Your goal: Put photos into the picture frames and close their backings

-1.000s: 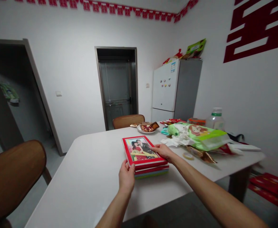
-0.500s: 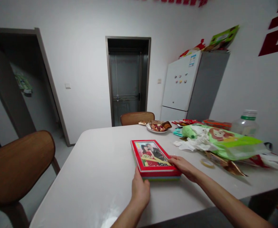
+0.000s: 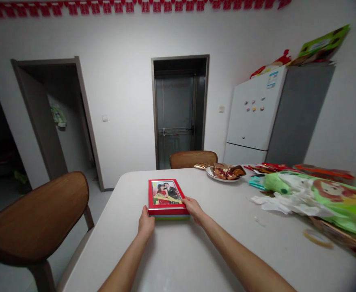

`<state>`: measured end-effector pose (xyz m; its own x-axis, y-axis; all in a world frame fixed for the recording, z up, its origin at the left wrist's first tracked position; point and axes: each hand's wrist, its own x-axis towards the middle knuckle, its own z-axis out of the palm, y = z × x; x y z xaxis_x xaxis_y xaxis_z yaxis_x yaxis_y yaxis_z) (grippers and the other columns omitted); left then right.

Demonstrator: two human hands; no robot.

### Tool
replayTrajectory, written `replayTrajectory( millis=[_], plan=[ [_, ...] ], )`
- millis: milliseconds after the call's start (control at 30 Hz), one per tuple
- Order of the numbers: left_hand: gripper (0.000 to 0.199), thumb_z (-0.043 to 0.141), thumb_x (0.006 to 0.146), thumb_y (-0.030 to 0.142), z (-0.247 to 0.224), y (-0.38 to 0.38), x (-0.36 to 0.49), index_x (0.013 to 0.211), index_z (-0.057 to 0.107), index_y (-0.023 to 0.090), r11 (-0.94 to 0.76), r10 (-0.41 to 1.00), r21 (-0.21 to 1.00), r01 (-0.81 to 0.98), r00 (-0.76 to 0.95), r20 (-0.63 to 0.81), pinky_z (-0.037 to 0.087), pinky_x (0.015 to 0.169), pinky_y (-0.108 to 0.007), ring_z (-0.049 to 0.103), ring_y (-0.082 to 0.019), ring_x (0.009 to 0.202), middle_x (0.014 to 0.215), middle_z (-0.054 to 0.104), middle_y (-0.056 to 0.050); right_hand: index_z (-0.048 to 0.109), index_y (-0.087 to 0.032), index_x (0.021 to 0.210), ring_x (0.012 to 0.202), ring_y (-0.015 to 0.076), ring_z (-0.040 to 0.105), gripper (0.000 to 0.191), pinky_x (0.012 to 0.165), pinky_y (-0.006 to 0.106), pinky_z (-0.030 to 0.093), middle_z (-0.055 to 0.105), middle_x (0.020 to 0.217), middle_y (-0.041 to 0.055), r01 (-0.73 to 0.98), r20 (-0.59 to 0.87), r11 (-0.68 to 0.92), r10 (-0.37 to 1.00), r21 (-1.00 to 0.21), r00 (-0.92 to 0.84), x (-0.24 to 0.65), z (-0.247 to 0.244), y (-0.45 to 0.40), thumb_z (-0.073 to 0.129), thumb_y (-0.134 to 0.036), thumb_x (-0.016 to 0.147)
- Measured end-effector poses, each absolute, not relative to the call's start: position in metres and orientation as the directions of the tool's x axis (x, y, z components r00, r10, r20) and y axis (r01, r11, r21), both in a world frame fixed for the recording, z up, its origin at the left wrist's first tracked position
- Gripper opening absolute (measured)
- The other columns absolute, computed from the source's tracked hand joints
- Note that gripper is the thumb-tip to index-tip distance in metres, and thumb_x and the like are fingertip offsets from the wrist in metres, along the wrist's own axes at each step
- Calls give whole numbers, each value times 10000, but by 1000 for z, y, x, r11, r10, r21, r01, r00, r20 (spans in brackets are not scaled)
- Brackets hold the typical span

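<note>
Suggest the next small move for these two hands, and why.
Perhaps ease the left hand and right hand slightly outward: they sit at either side of the red-framed picture, which lies face up over a green-edged item and looks roughly lined up with it.

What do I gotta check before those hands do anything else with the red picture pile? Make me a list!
1. Left hand on the pile: ok, at its near left corner.
2. Right hand on the pile: ok, at its right side.
3. Top red picture frame lying flat, picture up: ok.
4. Far edges lined up underneath: cannot tell, they are hidden from this view.
5. Snack plate apart from the pile: ok, it sits farther back, to the right.
6. Right part of the table tidy: not ok, crumpled tissue and a green bag lie there.
</note>
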<state>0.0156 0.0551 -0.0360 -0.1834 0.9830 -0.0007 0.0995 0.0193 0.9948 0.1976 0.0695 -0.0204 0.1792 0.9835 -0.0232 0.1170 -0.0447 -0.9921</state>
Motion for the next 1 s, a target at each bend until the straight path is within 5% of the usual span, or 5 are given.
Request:
replayTrajectory(
  millis=[300,400,667,900,1000],
  plan=[
    [424,575,672,97,-39,55,-10,1076,446,111,22,962,999,46,-274,-9,386,801,-333,539,-203,930,1014,570,-96,443,-91,1171,881,192,531,525,768,272,391,589,946,106,313,143,3,894,-950,425,195,-18,69,416,-340,709],
    [509,578,618,86,-18,32,-8,1101,420,104,-31,960,1000,-3,-280,29,403,660,-265,574,-172,720,758,597,-36,387,-126,1226,726,150,512,566,693,249,392,571,783,31,322,287,156,864,-934,413,181,-4,43,425,-298,689],
    [707,533,570,121,91,-60,23,1229,304,237,-244,928,854,-461,144,343,361,536,-200,430,-62,475,550,450,95,254,-253,1285,419,52,273,712,412,172,251,344,491,-102,-497,463,382,885,-779,-46,112,82,-57,462,-160,611],
    [737,565,524,78,104,-92,6,1201,324,242,-171,911,782,-599,205,356,322,501,-180,417,-56,468,532,468,103,369,-223,1211,413,48,320,636,404,166,270,386,494,-98,-589,423,306,904,-747,-67,100,92,-85,481,-130,592],
    [421,606,593,229,91,-82,5,993,481,194,-69,953,769,-635,186,238,329,474,-178,456,-66,460,542,516,70,478,-197,1075,409,51,377,430,400,166,293,449,505,-79,-612,316,240,949,-753,-17,97,77,-74,509,-243,648]
  ],
)
